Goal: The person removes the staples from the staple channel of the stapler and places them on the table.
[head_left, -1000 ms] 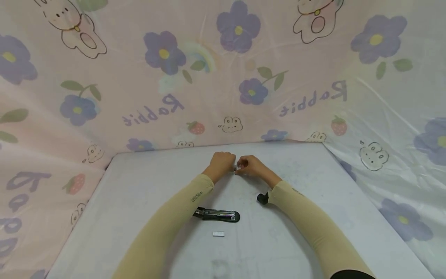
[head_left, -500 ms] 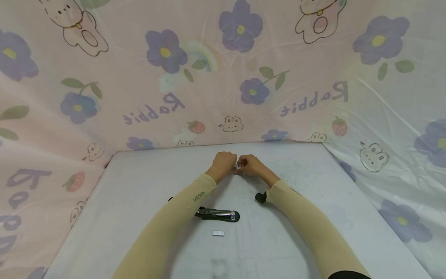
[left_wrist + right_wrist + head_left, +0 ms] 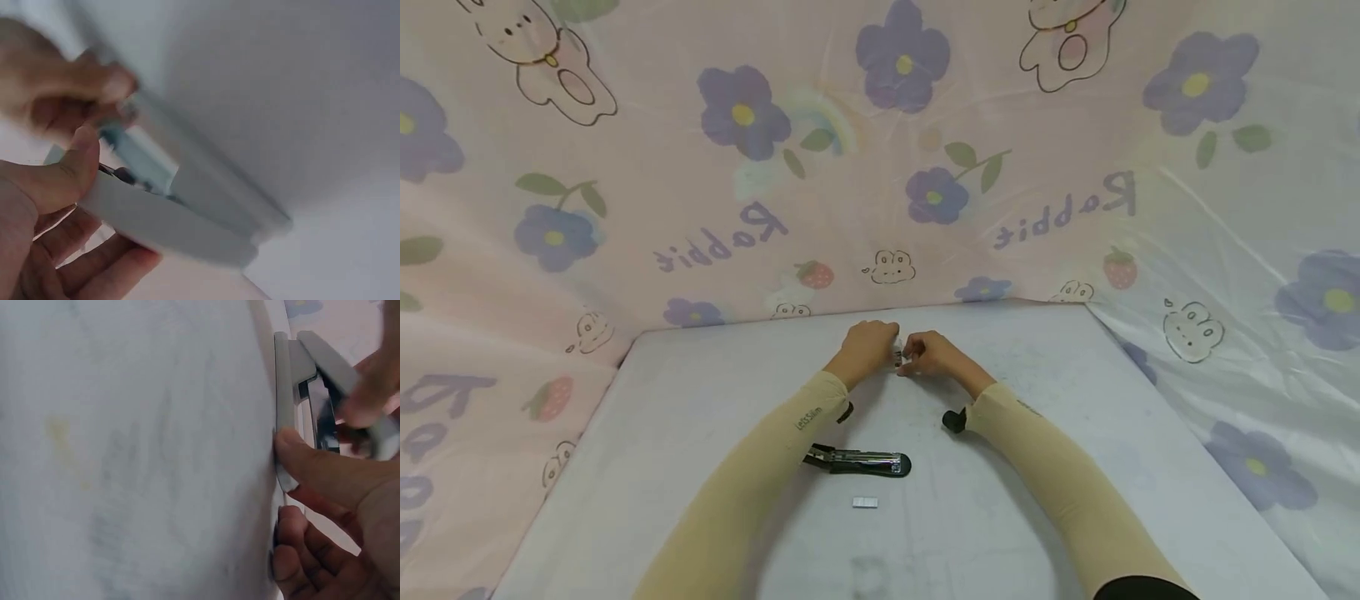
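A pale grey stapler (image 3: 285,394) is held up between both hands, its upper arm (image 3: 169,219) and base spread apart. Dark and bluish inner parts show in the gap. In the left wrist view my left hand (image 3: 44,206) grips the upper arm, thumb on one side and fingers on the other. My right hand (image 3: 350,506) pinches the base near its end, thumb along its edge. In the head view the left hand (image 3: 867,348) and right hand (image 3: 934,354) are close together over the far part of the table, mostly hiding the stapler.
Nearer on the white table (image 3: 700,392) lies a black stapler (image 3: 865,462) with its metal channel exposed, partly behind the left sleeve. A short strip of staples (image 3: 865,502) lies in front of it. A patterned curtain (image 3: 842,200) hangs behind the table.
The left hand has shifted slightly left, widening the gap between the hands, so a little more of the grey stapler shows. The black stapler and staple strip stay on the table.
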Demonstrator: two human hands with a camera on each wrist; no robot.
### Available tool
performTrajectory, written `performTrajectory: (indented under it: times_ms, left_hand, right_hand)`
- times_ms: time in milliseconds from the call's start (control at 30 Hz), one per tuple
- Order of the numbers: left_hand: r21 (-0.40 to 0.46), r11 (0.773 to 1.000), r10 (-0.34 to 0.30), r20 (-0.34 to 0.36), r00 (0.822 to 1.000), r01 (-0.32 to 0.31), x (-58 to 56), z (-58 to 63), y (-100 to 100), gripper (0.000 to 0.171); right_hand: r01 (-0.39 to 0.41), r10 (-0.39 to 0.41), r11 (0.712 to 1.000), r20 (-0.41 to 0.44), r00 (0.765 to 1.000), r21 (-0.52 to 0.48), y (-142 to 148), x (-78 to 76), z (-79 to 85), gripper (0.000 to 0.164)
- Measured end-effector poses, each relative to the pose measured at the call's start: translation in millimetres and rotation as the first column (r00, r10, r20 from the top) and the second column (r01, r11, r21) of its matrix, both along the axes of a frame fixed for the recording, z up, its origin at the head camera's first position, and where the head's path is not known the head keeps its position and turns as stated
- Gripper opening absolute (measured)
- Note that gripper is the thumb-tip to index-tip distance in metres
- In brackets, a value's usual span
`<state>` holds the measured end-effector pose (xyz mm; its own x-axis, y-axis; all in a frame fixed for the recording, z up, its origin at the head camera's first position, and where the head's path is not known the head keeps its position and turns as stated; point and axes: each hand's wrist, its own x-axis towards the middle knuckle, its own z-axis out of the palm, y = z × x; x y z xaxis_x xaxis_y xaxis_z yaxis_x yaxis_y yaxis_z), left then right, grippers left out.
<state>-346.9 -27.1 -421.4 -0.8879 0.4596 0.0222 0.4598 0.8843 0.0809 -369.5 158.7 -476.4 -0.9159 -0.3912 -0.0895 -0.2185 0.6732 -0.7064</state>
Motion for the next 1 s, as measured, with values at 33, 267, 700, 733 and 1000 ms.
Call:
performTrajectory:
  times_ms: [33, 267, 700, 733, 1000]
  left_hand:
    - [0.039, 0.999, 0.001, 0.016, 1.0, -0.002, -2.3, 2.5, -4, 0.04]
    - [0.246, 0.969, -0.009, 0.116, 0.993, -0.02, -6.9, 13.6, -33, 0.051]
    - [0.323, 0.942, 0.039, 0.161, 0.986, -0.09, 2.2, 35.9, -80, 0.051]
    - [0.343, 0.935, 0.034, 0.178, 0.983, -0.094, 2.7, 36.1, -84, 0.051]
    - [0.466, 0.88, -0.012, 0.213, 0.977, -0.091, 5.9, 33.7, -114, 0.028]
  right_hand:
    - [0.002, -0.002, 1.0, 0.0, 1.0, 0.001, 1, -0.3, 0.2, 0.03]
    - [-0.002, 0.002, 1.0, -0.005, 1.0, -0.008, 4, -3.6, -3.2, 0.029]
    - [-0.023, 0.023, 1.0, -0.008, 1.0, -0.02, 0, 0.3, -1.1, 0.03]
    - [-0.028, 0.027, 0.999, -0.009, 1.0, -0.022, 0, 0.3, -1.4, 0.03]
    - [-0.051, 0.051, 0.998, -0.01, 0.999, -0.036, -1, -0.2, -3.9, 0.03]
